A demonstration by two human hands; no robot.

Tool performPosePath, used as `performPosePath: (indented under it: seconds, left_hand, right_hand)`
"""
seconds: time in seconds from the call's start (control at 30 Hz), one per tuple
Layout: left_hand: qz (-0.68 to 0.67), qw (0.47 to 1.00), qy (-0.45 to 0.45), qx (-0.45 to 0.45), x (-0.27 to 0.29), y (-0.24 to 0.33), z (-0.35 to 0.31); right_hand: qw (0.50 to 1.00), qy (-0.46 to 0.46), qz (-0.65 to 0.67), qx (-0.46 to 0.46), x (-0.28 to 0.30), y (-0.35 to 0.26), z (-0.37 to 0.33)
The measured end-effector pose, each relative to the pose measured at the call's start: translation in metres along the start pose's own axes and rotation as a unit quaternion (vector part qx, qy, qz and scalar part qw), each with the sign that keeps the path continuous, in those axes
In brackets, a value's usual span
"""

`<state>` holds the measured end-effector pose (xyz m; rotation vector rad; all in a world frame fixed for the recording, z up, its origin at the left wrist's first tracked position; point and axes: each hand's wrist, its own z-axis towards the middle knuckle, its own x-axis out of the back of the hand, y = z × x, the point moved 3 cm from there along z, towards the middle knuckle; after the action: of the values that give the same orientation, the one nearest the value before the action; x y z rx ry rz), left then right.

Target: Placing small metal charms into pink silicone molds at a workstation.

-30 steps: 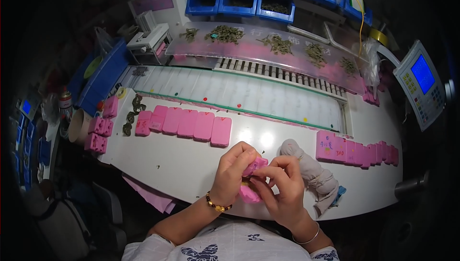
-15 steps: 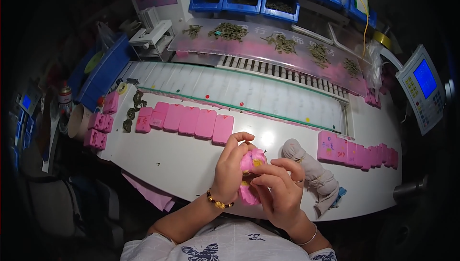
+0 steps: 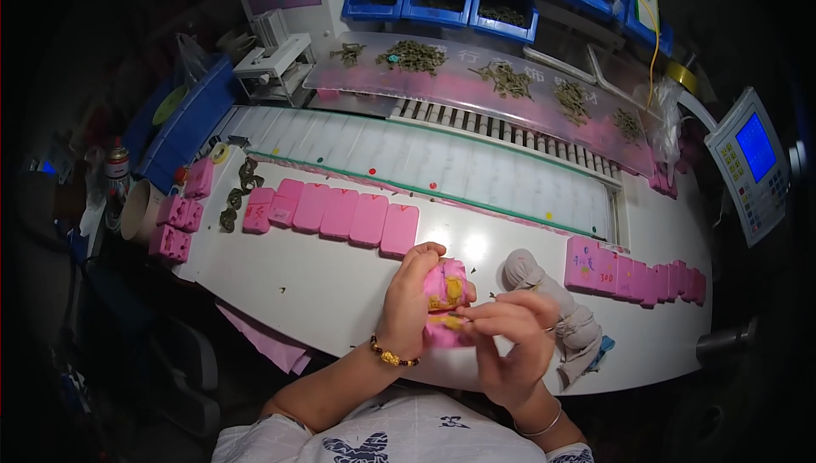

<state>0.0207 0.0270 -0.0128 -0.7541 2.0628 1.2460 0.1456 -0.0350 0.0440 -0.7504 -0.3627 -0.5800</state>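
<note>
In front of my body, my left hand (image 3: 403,303) is closed round a pink mold (image 3: 444,275) that gapes into two parts. Yellow patches show on its inner faces. The lower part (image 3: 444,335) hangs beneath, toward my body. My right hand (image 3: 515,340) is at the mold's right side, thumb and fingers drawn together in a pinch at the gap. A tiny dark, greenish bit shows by its fingertips, too small to name. On the table to the right of my right hand lies a grey cloth bundle (image 3: 552,308), tied round in several places.
Pink blocks (image 3: 340,212) line the white table (image 3: 297,285) at left, more pink blocks (image 3: 582,263) at right. Dark green pieces (image 3: 230,208) lie at far left. Behind run a glass-topped panel (image 3: 408,166), a clear shelf with green heaps (image 3: 506,81) and blue bins (image 3: 438,4). A control screen (image 3: 755,144) stands right.
The mold has turned in my left hand and shows more of its yellow inside. My right hand has shifted a little right and down, its fingers drawn closer together.
</note>
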Motion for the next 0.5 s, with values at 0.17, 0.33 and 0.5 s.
performPosePath:
  seconds: [0.17, 0.33, 0.5]
  left_hand:
    - [0.191, 0.975, -0.111, -0.025, 0.001, 0.005, -0.003]
    - [0.307, 0.926, -0.200, -0.093, -0.010, 0.009, -0.016]
    - [0.419, 0.882, -0.166, -0.135, -0.020, 0.003, -0.018]
  right_hand:
    - [0.883, 0.131, 0.352, -0.282, 0.013, 0.034, 0.005]
    - [0.818, 0.100, 0.438, -0.359, 0.005, 0.049, -0.004]
    - [0.838, 0.051, 0.409, -0.358, -0.002, 0.051, -0.013]
